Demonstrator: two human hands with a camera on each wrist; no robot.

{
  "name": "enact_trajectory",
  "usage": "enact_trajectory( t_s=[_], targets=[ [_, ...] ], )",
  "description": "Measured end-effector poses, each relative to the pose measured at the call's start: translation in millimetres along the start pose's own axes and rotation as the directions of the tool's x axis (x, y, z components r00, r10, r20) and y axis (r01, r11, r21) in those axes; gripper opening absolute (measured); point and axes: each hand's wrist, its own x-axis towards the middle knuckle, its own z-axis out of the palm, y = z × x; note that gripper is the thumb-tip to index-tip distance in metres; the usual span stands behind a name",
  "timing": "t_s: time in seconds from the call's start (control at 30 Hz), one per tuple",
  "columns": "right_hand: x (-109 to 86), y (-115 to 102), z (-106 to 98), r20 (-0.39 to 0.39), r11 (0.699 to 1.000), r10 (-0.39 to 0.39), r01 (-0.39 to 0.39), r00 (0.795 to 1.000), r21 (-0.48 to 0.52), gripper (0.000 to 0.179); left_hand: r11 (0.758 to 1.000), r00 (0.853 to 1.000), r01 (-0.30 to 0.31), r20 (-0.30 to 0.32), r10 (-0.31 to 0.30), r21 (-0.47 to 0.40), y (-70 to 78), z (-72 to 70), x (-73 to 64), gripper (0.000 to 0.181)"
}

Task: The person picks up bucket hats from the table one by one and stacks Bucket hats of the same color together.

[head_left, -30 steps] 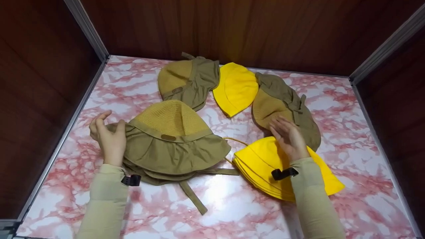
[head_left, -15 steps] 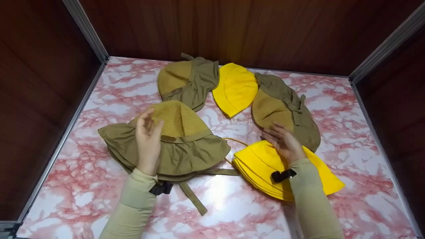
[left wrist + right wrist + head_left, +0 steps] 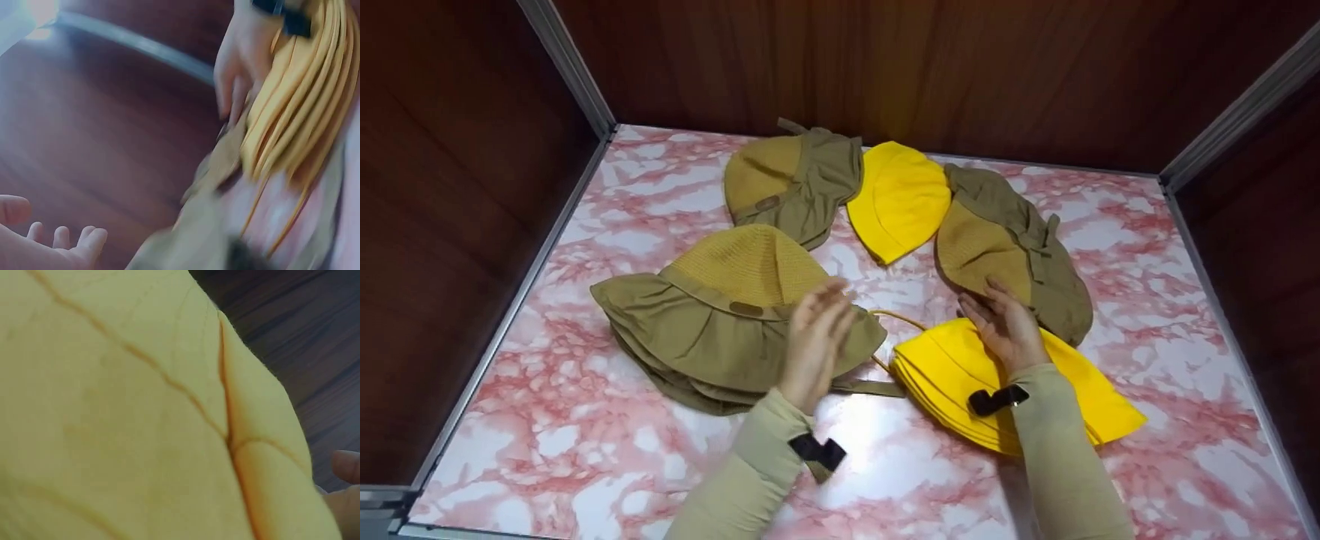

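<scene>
My left hand (image 3: 819,345) hovers over the right part of a stack of olive sun hats (image 3: 697,330) with woven straw crowns and gathered brims. Its fingers are loosely extended and hold nothing; in the left wrist view the left hand (image 3: 56,247) shows at the lower left. My right hand (image 3: 1006,326), fingers nearly straight, lies against the far side of a stack of yellow bucket hats (image 3: 945,375). In the right wrist view, a yellow hat (image 3: 140,410) fills most of the picture and hides much of that hand.
Along the back lie an olive hat (image 3: 795,187), a yellow bucket hat (image 3: 896,202) and another olive hat (image 3: 1012,255). Cords (image 3: 896,313) and an olive strap (image 3: 870,388) extend between the stacks. Dark wood panels (image 3: 885,67) enclose the pink marbled tabletop (image 3: 547,450).
My left hand has moved right, from the left end of the olive brim across the stack's front to its right part. The right hand stays by the yellow hats with only a slight shift.
</scene>
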Motion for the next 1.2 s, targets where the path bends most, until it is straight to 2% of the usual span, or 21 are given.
enact_trajectory(
  t_s=[0.1,0.27,0.43,0.57,0.67,0.8,0.9,1.0,1.1,1.2],
  targets=[
    [1.1,1.6,-2.5,0.026,0.998,-0.006,0.005,1.0,0.055,0.06,0.993,0.993,0.104,0.062,-0.1,-0.057,-19.2,13.3,-3.5,0.038],
    [0.7,0.1,-3.9,0.082,0.997,-0.035,0.029,0.996,0.068,0.059,0.961,0.962,0.252,0.136,-0.237,-0.112,-47.9,26.5,-8.8,0.04],
    [-3.2,-2.2,2.4,0.174,0.994,-0.089,0.098,0.981,-0.043,0.058,0.939,0.928,0.332,0.212,-0.307,-0.09,-60.7,31.5,-6.7,0.046],
    [-9.1,-6.2,9.4,0.224,0.97,-0.142,0.18,0.964,-0.162,0.058,0.928,0.913,0.363,0.231,-0.336,-0.085,-60.9,37.1,-0.3,0.049],
    [-13.7,-10.4,13.2,0.257,0.93,-0.178,0.248,0.95,-0.272,0.057,0.919,0.904,0.387,0.229,-0.361,-0.081,-59.2,41.4,5.1,0.051],
    [-17.7,-15.6,17.3,0.312,0.857,-0.221,0.336,0.924,-0.391,0.057,0.906,0.887,0.42,0.234,-0.398,-0.051,-56.3,45.5,11.3,0.053],
    [-20.0,-16.5,20.4,0.335,0.814,-0.248,0.383,0.909,-0.436,0.057,0.897,0.873,0.442,0.24,-0.425,-0.018,-54.4,48.0,14.5,0.055],
    [-24.2,-13.0,24.4,0.349,0.772,-0.263,0.413,0.899,-0.482,0.057,0.892,0.865,0.451,0.247,-0.437,-0.004,-53.1,50.6,17.9,0.058],
    [-29.8,-5.0,29.7,0.372,0.73,-0.264,0.437,0.89,-0.526,0.057,0.893,0.868,0.45,0.239,-0.436,-0.006,-51.3,54.0,21.6,0.058],
    [-36.3,5.6,35.6,0.394,0.695,-0.262,0.456,0.881,-0.556,0.057,0.896,0.877,0.443,0.211,-0.431,-0.013,-50.1,58.3,27.0,0.057]
  ],
)
